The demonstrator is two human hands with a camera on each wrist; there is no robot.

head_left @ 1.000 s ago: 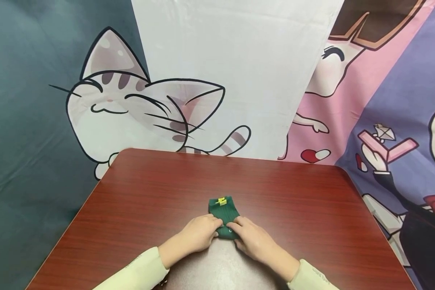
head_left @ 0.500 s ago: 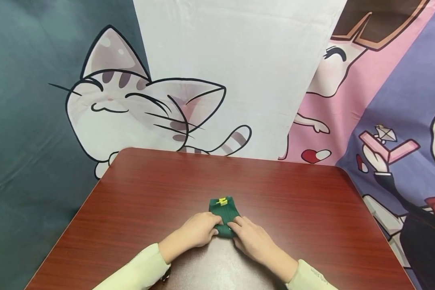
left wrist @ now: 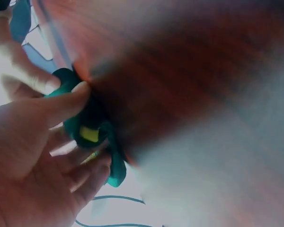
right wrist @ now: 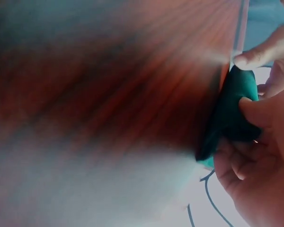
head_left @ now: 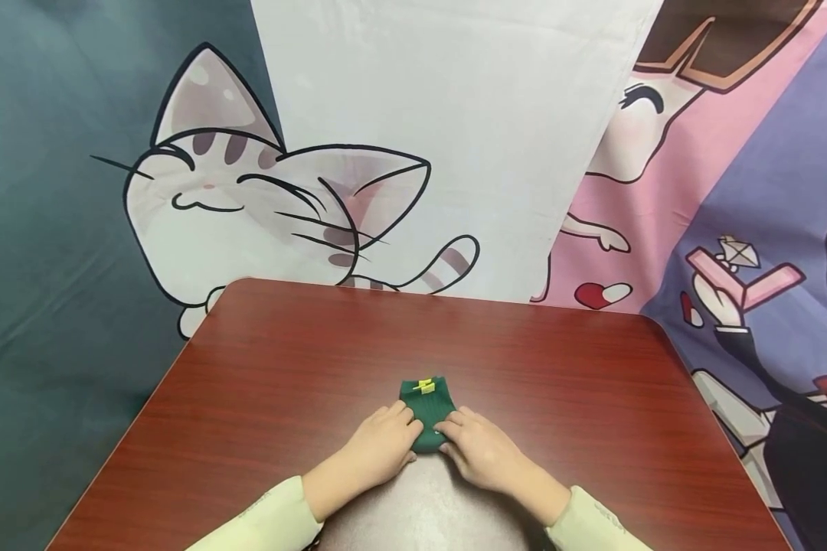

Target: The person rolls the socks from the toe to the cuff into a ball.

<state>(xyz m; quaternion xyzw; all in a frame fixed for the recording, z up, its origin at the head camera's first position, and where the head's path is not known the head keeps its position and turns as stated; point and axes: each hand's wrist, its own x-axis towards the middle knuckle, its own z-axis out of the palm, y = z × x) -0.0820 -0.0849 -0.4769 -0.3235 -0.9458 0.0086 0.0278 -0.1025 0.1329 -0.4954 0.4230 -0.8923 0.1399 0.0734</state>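
Note:
A folded dark green sock, finely ribbed, lies on the table with a small yellow mark near its far end. At its left edge, my left hand holds the near part, thumb low and fingers along the side. My right hand grips the opposite edge, its fingertips over the near right corner. From the left wrist, the left thumb presses on the sock, which looks rolled or layered there. In the right wrist view the right thumb lies against the sock; the fingers partly hide its lower edge.
A reddish-brown wooden table with rounded far corners spreads around the hands. Behind it hangs a printed backdrop with a cartoon cat and figures. Light green sleeves cover the forearms.
My left fingers have slid outward and forward from the top of the sock to its left edge. The right hand stays at the right corner, with only small finger shifts.

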